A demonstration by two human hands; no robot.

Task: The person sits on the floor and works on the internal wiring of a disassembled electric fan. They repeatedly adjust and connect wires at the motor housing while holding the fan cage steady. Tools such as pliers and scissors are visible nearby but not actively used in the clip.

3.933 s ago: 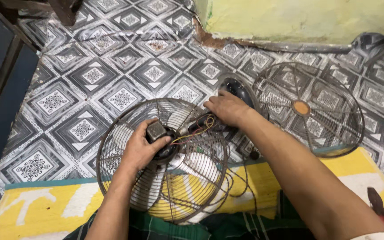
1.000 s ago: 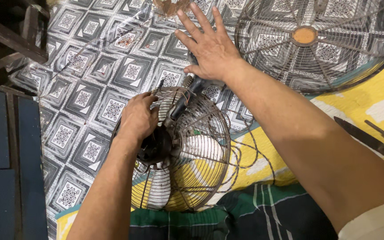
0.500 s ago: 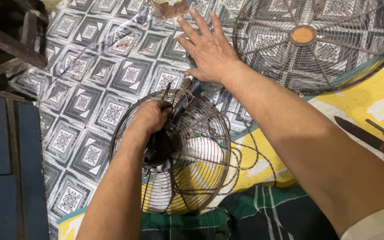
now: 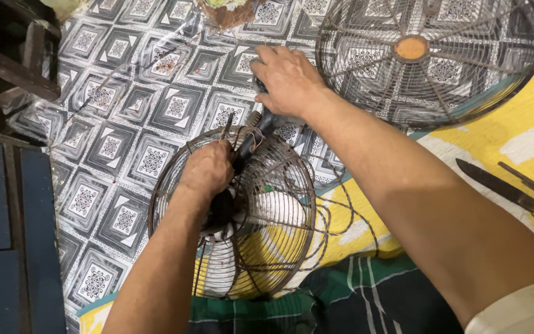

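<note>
A rusty wire fan guard with its dark motor lies on the patterned floor in front of me. My left hand is closed over the motor housing at the guard's upper middle, beside a bundle of coloured wires. My right hand is closed on the fan's dark neck piece just beyond the guard's rim. Pale fan blades show through the wires.
A second, separate round fan guard with an orange hub lies at the upper right. A knife and scissors rest on the yellow cloth at right. Dark blue furniture stands along the left. A green checked cloth covers my lap.
My right hand has dropped from open, spread fingers above the floor onto the fan's neck piece and closed there. The left hand stays on the motor.
</note>
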